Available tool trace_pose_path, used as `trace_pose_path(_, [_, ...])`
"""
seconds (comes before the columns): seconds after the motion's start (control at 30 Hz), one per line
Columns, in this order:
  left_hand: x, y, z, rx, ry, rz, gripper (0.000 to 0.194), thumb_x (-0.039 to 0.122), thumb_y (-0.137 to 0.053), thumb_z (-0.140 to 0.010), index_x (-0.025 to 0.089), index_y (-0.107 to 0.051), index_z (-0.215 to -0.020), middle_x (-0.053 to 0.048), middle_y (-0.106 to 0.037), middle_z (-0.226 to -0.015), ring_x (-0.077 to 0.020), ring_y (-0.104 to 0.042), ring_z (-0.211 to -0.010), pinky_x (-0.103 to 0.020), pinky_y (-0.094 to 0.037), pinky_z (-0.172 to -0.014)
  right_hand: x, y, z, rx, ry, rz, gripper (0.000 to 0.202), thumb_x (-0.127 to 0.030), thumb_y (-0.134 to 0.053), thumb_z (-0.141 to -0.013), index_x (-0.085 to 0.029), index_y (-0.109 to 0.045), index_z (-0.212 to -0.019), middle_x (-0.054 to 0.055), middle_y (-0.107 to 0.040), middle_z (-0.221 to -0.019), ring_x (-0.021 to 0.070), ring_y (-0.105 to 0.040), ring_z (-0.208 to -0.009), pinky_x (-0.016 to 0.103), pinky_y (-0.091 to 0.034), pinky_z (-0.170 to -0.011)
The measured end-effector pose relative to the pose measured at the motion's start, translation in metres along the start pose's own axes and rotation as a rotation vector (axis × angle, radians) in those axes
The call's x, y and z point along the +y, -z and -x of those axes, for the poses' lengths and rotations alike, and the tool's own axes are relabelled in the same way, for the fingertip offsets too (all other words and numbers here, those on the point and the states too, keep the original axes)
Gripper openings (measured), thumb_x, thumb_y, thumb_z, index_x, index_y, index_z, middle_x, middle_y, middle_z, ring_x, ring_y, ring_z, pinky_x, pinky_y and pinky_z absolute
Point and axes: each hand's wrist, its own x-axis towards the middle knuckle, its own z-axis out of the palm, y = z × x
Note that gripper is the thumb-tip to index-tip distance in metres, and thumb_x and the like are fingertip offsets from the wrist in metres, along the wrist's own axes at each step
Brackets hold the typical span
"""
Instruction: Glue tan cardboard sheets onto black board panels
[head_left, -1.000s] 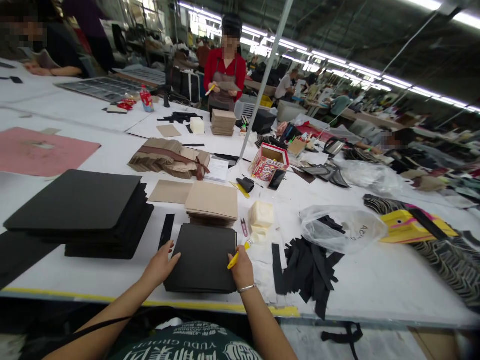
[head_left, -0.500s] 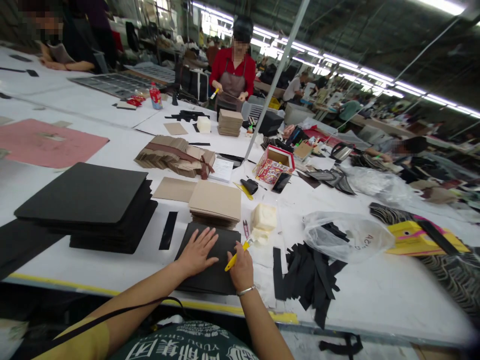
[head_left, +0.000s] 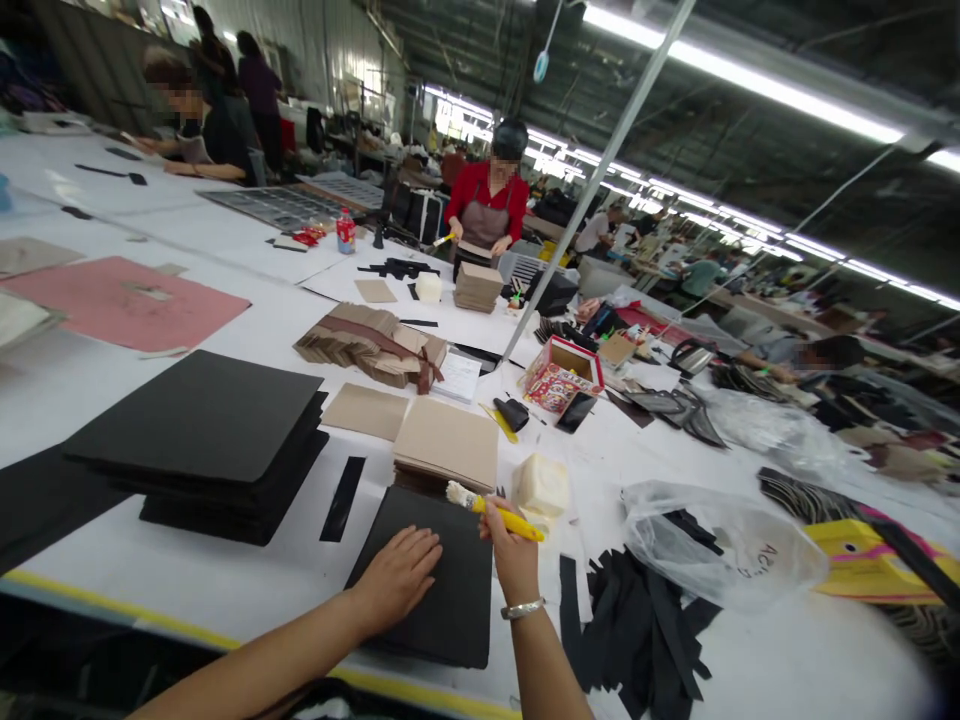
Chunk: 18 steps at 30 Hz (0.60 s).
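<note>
My left hand lies flat on a stack of black sheets, fingers stretched out and close together. In my right hand is a paintbrush with a yellow handle. Its pale, coated bristles point left, over the far edge of the black stack. Just beyond sits a stack of tan boards. A whitish block-shaped container stands to the right of the brush. Left of my hands, a short black strip lies on the white table.
A tall stack of black panels stands at left. Black strips and a clear plastic bag lie at right. Farther back are bundled tan pieces, a red box and a metal pole. A co-worker in red stands across the table.
The brush has swung round in my right hand, its bristles now pointing left instead of up and right. My left hand has slid nearer me on the black sheets. The view has shifted.
</note>
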Motion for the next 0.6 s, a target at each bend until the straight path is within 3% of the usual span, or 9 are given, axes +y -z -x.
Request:
trace_pose_path(0.1, [0.009, -0.001, 0.002, -0.071, -0.11, 0.05, 0.045, 0.032, -0.041, -0.084, 0.019, -0.039, -0.127, -0.007, -0.044, -0.132, -0.0207, -0.039, -0.119, -0.035, -0.031, -0.099, -0.007, -0.015, -0.019, -0.123, -0.037, -0.077, 0.03, -0.044, -0.052, -0.076, -0.016, -0.061, -0.083, 0.0, -0.058, -0.058, 0.0117, -0.053, -0.047, 0.022, -0.044, -0.046])
trace_pose_path(0.23, [0.025, -0.016, 0.015, -0.222, -0.176, 0.049, 0.05, 0.04, -0.041, -0.083, 0.02, -0.036, -0.129, -0.008, -0.037, -0.137, -0.0286, -0.03, -0.124, -0.049, -0.023, -0.1, -0.008, -0.048, -0.024, -0.336, -0.055, -0.126, 0.027, -0.041, -0.053, -0.073, -0.016, -0.062, -0.078, -0.002, -0.055, -0.054, 0.0096, -0.049, -0.043, 0.02, -0.04, -0.043])
trace_pose_path(0.4, [0.034, -0.023, 0.027, -0.225, -0.096, 0.049, 0.047, 0.034, -0.035, -0.086, 0.017, -0.034, -0.131, -0.011, -0.034, -0.138, -0.0289, -0.023, -0.128, -0.051, -0.014, -0.101, -0.003, -0.075, -0.001, -0.593, -0.029, -0.112, 0.022, -0.036, -0.053, -0.073, -0.016, -0.062, -0.075, -0.002, -0.058, -0.061, 0.0083, -0.05, -0.048, 0.018, -0.039, -0.044])
trace_pose_path(0.6, [0.036, -0.018, 0.026, -0.244, -0.05, 0.08, 0.044, 0.031, -0.039, -0.084, 0.018, -0.039, -0.127, -0.013, -0.045, -0.127, -0.028, -0.034, -0.119, -0.047, -0.019, -0.099, -0.003, -0.078, 0.025, -0.829, 0.049, -0.184, 0.018, -0.031, -0.053, -0.073, -0.018, -0.064, -0.078, -0.002, -0.061, -0.066, 0.0095, -0.055, -0.058, 0.018, -0.045, -0.054])
